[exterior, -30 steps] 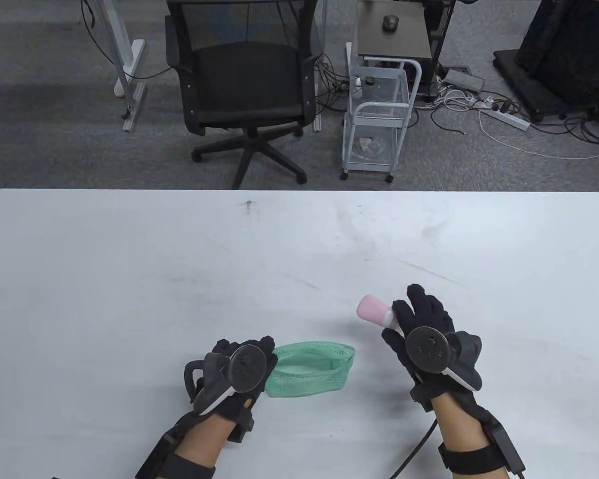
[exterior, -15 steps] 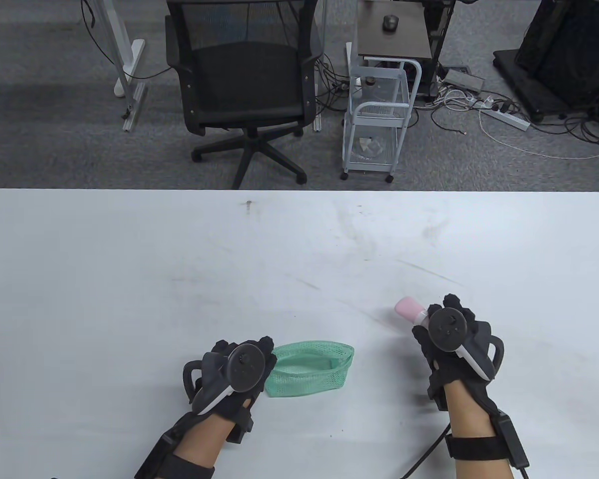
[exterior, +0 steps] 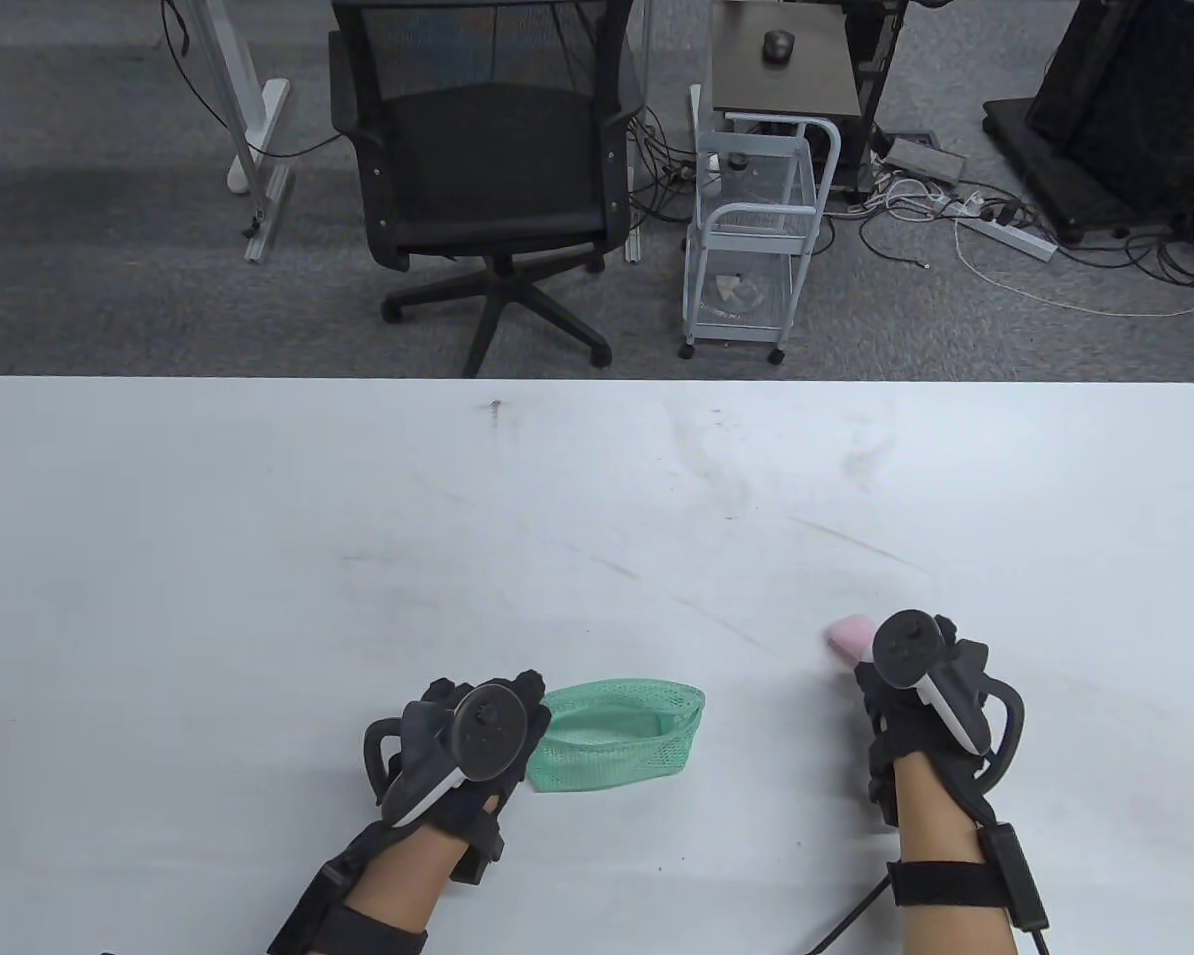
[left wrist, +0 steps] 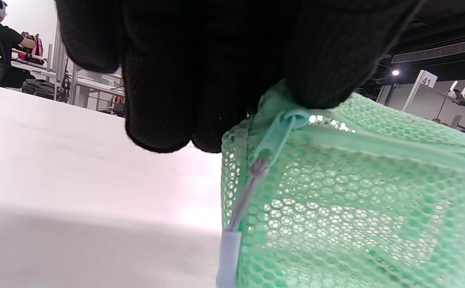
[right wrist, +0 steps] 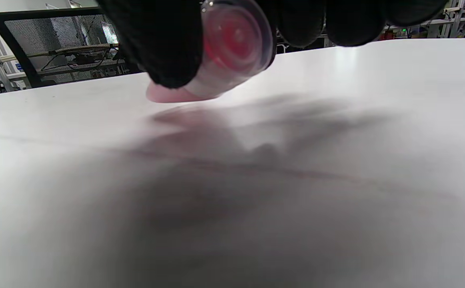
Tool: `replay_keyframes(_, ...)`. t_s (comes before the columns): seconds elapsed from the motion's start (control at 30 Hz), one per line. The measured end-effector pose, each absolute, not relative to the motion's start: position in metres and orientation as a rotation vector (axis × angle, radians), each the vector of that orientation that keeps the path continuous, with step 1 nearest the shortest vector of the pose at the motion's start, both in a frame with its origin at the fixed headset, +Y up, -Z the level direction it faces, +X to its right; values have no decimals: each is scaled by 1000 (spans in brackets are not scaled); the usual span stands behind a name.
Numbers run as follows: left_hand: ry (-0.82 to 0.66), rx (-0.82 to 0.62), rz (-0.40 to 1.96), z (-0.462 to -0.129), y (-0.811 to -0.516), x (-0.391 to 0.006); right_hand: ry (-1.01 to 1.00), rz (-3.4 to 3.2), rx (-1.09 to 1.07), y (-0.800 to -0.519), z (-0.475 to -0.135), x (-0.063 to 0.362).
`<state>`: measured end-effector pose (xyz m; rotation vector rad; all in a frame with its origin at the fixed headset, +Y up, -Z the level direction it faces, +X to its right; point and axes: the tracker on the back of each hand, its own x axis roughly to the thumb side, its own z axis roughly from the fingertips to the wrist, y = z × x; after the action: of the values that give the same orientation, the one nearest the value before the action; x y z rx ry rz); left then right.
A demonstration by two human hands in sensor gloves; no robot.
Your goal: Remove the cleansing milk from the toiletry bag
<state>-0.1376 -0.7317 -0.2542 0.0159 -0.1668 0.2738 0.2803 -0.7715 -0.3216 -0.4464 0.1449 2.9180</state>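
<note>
The green mesh toiletry bag (exterior: 617, 734) lies open on the white table (exterior: 259, 557), near the front middle. My left hand (exterior: 468, 741) grips its left end; in the left wrist view my fingers (left wrist: 200, 68) pinch the bag (left wrist: 356, 200) by its zipper end. My right hand (exterior: 910, 676) holds the pink cleansing milk bottle (exterior: 849, 634) to the right of the bag, low over the table. In the right wrist view the bottle (right wrist: 224, 52) points away from the camera, its clear cap toward me, its far end close to the tabletop.
A black office chair (exterior: 488, 169) and a white wire trolley (exterior: 756, 239) stand on the floor beyond the table's far edge. Cables and a power strip (exterior: 1005, 234) lie at the back right.
My right hand has carried the pink bottle to the right and down toward the table, away from the bag. My left hand and the bag have stayed in place.
</note>
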Motion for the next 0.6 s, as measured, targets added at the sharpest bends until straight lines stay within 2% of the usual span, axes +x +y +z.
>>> replay_keyframes(0.37,-163,7,274,-254,-732,-138,300,2946,-485,-780,-323,279)
replay_keyframes(0.6,-162,6,273,-255,-732,-138,314,2928,-512,-780,-323,279)
